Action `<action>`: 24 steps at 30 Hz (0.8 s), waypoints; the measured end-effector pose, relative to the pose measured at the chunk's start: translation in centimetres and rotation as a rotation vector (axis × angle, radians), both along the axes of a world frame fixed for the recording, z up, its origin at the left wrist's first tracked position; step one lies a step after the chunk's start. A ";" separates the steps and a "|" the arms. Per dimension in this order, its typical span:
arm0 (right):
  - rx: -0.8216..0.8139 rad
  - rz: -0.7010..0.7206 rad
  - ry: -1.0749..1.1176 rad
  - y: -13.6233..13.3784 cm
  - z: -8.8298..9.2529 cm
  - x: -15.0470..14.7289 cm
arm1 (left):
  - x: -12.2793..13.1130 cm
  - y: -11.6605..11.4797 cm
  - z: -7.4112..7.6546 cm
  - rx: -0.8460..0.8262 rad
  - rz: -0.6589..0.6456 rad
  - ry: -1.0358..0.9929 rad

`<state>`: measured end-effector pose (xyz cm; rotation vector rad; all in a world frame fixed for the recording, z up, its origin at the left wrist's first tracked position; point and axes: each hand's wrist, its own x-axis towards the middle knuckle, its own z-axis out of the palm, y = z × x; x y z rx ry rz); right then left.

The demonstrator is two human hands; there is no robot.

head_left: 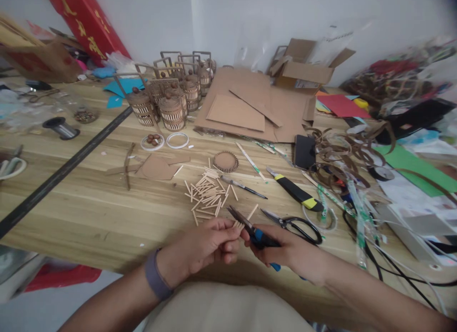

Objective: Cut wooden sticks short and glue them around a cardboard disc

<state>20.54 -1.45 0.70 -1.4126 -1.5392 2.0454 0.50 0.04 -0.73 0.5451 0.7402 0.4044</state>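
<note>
Close to the table's front edge, my left hand (216, 244) pinches a few short wooden sticks (238, 225) between thumb and fingers. My right hand (280, 246) is wrapped around a blue-handled cutter (262, 238) with dark, pointed blades. Those blades lie right beside the held sticks; whether they touch them I cannot tell. Just beyond both hands is a loose pile of short wooden sticks (210, 191). A round cardboard base with a woven rim (225, 161) sits behind the pile. Black-handled scissors (302, 227) lie to the right of my right hand.
A utility knife (298, 191) and a pen (246, 187) lie beyond my hands. Small woven baskets (173, 111) and cardboard sheets (239, 113) stand at the back. Brown strips (339, 151) and cables tangle at right. A black bar (71, 165) crosses the table at left.
</note>
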 end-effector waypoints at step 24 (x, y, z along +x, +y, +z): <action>1.138 0.049 -0.797 1.5 -2.0 -2.0 | -0.8 0.6 -0.5 1.029 -0.134 0.745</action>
